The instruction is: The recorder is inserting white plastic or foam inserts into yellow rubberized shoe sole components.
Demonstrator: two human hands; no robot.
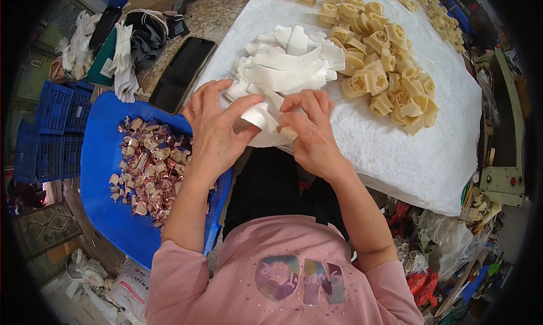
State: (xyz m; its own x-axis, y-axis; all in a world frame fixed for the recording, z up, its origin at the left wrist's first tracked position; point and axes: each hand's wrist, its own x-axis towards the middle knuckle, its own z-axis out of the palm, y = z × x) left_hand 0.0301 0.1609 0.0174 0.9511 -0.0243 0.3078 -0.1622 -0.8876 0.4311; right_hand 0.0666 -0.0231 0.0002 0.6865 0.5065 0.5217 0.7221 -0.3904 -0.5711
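Note:
At the near edge of the covered table, my left hand has its thumb and forefinger closed on a white curved piece with a smooth, shiny surface. My right hand is beside it, fingers bent in a pinch around a small beige piece, mostly hidden by the fingers. Just beyond both hands lies a heap of white curved pieces, some with ridged ends. To the right of it spreads a pile of beige, hollow moulded pieces.
White woven sheeting covers the table. A blue tub of shiny pinkish-gold parts stands at my left. A black phone lies near gloves. Blue crates are far left; plastic bags lie at lower right.

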